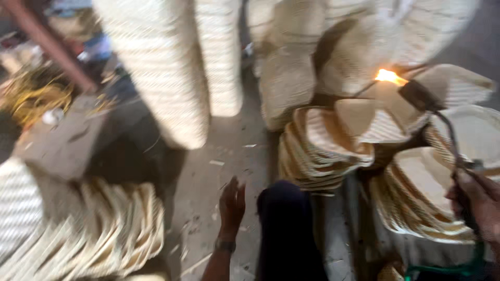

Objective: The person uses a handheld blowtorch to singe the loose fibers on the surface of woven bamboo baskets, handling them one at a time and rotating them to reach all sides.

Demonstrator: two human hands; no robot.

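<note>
Dark trouser knee [285, 229] sits nearest, between both hands. Right hand [476, 205] has its grip closed on a lit gas torch [424, 99], flame over the top woven tray [372, 122] of a stack. Left hand [232, 204] hangs open, empty, above the floor [224, 156]. Singeing seems under way; steady aim matters next

We see no packages, labels, signs or screens anywhere among these blurred stacks and the floor around us.
</note>
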